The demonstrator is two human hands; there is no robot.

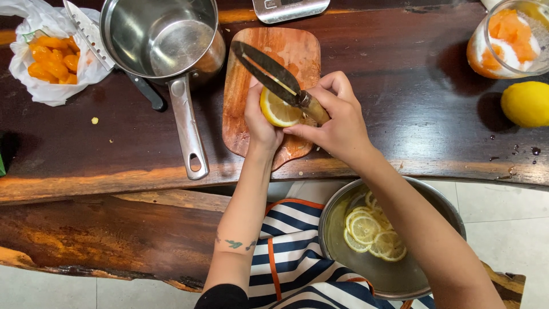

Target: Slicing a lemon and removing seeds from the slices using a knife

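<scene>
Head view: the left hand [260, 123] is gripping a cut lemon half [278, 109] on the wooden cutting board [286, 51], while the right hand [337, 123] is closing round the handle of a knife [269, 71] whose blade is resting against the fruit. A metal bowl [400, 274] is sitting on the person's lap holding lemon slices [372, 232]; the saucepan [163, 37] is standing empty, a white bag [46, 74] is holding small orange fruits [51, 57], and a glass jar [506, 37] is holding orange pieces. All is lying on a dark wooden slab table [114, 137], a whole lemon [526, 103] near its right edge, pale floor tiles [503, 217] showing beneath.
</scene>
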